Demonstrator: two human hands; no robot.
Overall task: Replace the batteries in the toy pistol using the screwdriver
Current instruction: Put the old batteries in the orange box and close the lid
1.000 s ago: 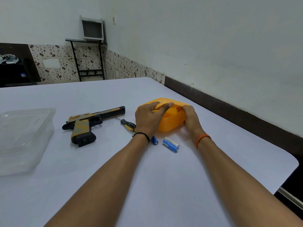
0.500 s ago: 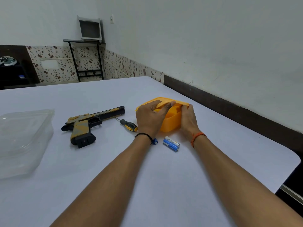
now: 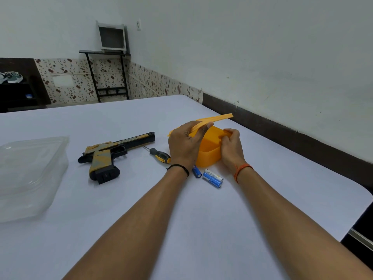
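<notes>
Head view: an orange lid [image 3: 212,120] is gripped, raised and tilted, by the left hand [image 3: 184,145] above an orange box [image 3: 209,153] steadied by the right hand's [image 3: 231,147] curled fingers; its contents cannot be seen. Toy pistol [image 3: 113,153] and screwdriver [image 3: 159,155] lie at nine o'clock of the box, batteries [image 3: 212,176] at six, and a clear container [image 3: 30,174] at far nine on the surface [image 3: 141,199].
</notes>
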